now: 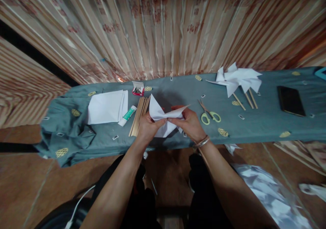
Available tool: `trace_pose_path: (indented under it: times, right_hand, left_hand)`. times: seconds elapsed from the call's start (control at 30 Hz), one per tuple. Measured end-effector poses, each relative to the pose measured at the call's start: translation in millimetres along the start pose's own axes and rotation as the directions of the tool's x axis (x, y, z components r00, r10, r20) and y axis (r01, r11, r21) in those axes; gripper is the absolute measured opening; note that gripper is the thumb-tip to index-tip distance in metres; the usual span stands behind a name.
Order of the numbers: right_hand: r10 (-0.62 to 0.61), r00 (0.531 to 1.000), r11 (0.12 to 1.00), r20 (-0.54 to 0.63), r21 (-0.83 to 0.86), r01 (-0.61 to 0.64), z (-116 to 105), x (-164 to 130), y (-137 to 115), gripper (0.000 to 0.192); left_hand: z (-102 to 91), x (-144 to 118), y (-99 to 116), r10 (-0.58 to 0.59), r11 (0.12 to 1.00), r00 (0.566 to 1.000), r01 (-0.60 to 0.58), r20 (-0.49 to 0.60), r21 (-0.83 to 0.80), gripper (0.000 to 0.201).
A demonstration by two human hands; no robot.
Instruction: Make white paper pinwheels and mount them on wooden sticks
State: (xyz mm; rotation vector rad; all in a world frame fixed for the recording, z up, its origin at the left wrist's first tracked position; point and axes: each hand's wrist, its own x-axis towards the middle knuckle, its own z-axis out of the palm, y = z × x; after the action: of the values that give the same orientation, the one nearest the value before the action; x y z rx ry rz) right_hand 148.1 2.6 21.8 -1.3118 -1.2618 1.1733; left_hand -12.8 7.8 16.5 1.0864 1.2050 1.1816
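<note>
Folding is the step in hand: your left hand [147, 125] and right hand [189, 123] both pinch the white paper [163, 118]; next probably needs a pin from the box [138, 90] at eleven o'clock.

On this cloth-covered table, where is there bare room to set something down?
Bare cloth lies between the scissors and the phone, below the pinwheels, and beyond the phone toward the table's right end. It is crowded on the left, where paper stack, glue tube, sticks, and both hands folding paper sit close.

White folded paper [163, 120], held mid-table
</note>
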Motion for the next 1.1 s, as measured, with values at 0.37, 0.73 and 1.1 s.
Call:
trace_pose_path:
  times: [0.37,0.73,1.1]
  right_hand:
    - [-0.019,1.000,0.997,0.002,-0.072,0.019,-1.4,-4.8,0.2,0.056]
    - [-0.069,0.996,0.979,-0.056,-0.194,0.057,-1.9,-4.2,6.0,0.048]
    - [0.018,0.998,1.000,-0.068,0.014,-0.017,-18.9,-5.4,3.3,0.060]
  left_hand:
    - [2.8,-4.8,1.8,-0.084,0.992,0.996,0.085,0.015,-0.089,0.040]
    - [1.9,-9.2,6.7,-0.117,0.982,0.991,0.125,0.065,-0.142,0.050]
    - [-38.3,38.4,-10.3,0.351,0.688,0.935,-0.218,-0.054,0.692,0.023]
